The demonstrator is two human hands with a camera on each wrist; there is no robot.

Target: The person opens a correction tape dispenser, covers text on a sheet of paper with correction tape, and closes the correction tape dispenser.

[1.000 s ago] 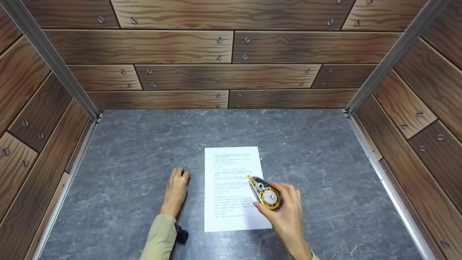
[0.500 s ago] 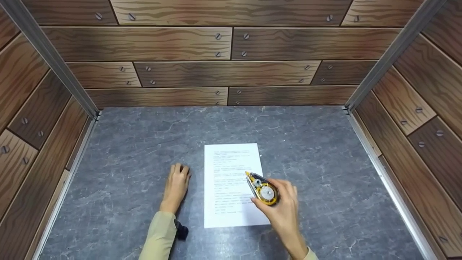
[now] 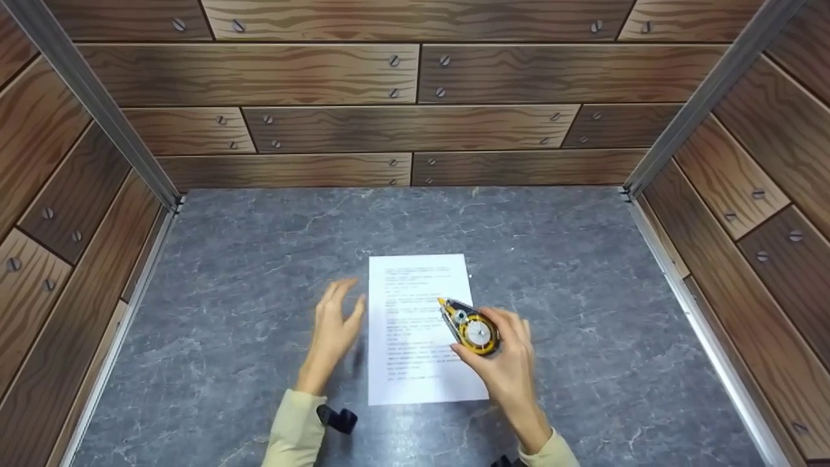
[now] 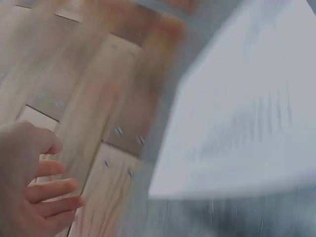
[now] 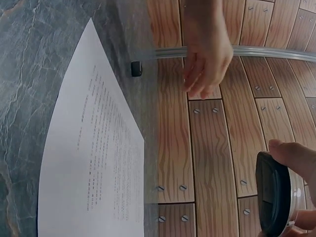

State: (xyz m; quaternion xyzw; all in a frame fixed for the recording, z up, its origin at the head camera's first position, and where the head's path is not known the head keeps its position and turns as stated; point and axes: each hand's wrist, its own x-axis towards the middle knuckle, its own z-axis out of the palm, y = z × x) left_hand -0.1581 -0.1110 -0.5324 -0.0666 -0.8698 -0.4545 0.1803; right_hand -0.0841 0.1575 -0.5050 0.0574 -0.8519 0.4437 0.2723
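A correction tape dispenser (image 3: 478, 332) with a yellow tip and a round see-through body is pinched between the thumb and fingers of my right hand (image 3: 509, 363). It hovers over the right part of a printed sheet of paper (image 3: 408, 383). In the right wrist view the dispenser (image 5: 274, 195) shows its dark edge side. My left hand (image 3: 334, 327) is beside the paper's left edge, raised off the table, with thumb and fingers spread and nothing in them. The left wrist view, blurred, shows those fingers (image 4: 52, 190) apart from the sheet (image 4: 232, 98).
The paper lies on a grey marbled tabletop (image 3: 259, 246). Wood-patterned panels (image 3: 324, 130) with metal corner posts (image 3: 707, 97) enclose the back and sides. A small black device (image 3: 340, 418) is at the left sleeve's cuff.
My left hand has lifted from the table and moved toward the paper, its loosely bent fingers now spread. My right hand keeps hold of the correction tape dispenser, nearly in place.
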